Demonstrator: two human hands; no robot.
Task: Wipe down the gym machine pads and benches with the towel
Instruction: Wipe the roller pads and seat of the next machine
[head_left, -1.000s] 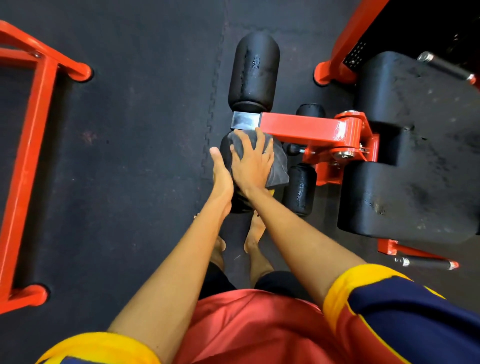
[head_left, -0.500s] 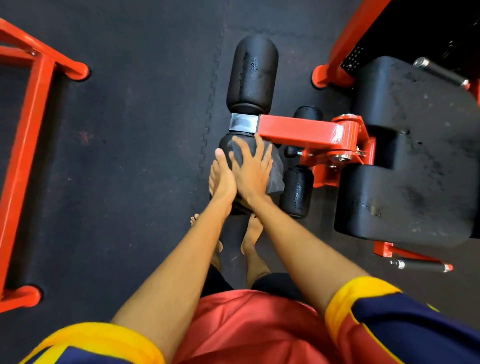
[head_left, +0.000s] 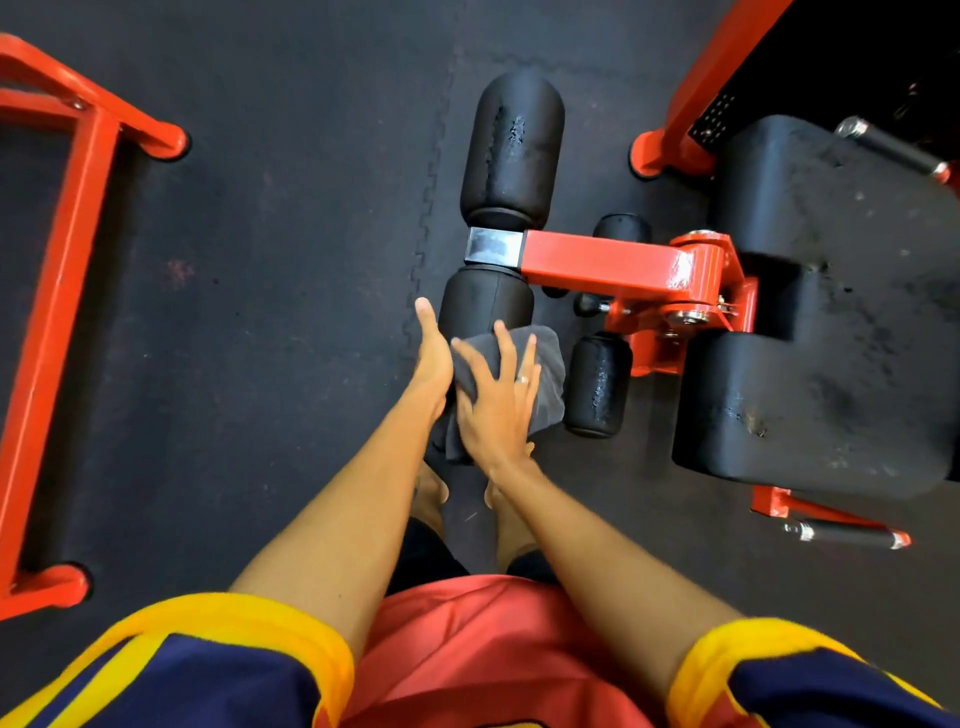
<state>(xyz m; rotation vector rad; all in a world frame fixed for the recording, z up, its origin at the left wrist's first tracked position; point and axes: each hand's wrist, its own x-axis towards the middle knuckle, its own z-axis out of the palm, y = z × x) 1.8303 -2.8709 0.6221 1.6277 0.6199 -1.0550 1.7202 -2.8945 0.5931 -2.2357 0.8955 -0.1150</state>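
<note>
Wiping near roller pad (head_left: 485, 301) of the leg machine: pressing grey towel (head_left: 548, 382) onto its lower end with right hand (head_left: 498, 400), fingers spread flat, nothing pinched. Bracing pad's left side with left hand (head_left: 432, 358), fingers straight, edge-on to camera, gripping nothing.

To do it well:
- Hold even flat pressure.
- Wrap towel round the curve instead of skimming the top.
- Use the braced hand to stop the roller spinning.
- Work up toward chrome collar (head_left: 493, 247).

By judgement, still to do: far roller pad (head_left: 511, 150), small roller (head_left: 597, 384), seat pad (head_left: 831, 364); towel on none of them now.

Hard to make out:
- Underside and near end of the pad, hidden under hands and towel.
- Amount of towel hanging below the wrist.
- Whether left palm fully touches foam.

Seat pad and red frame cut off at right edge.
</note>
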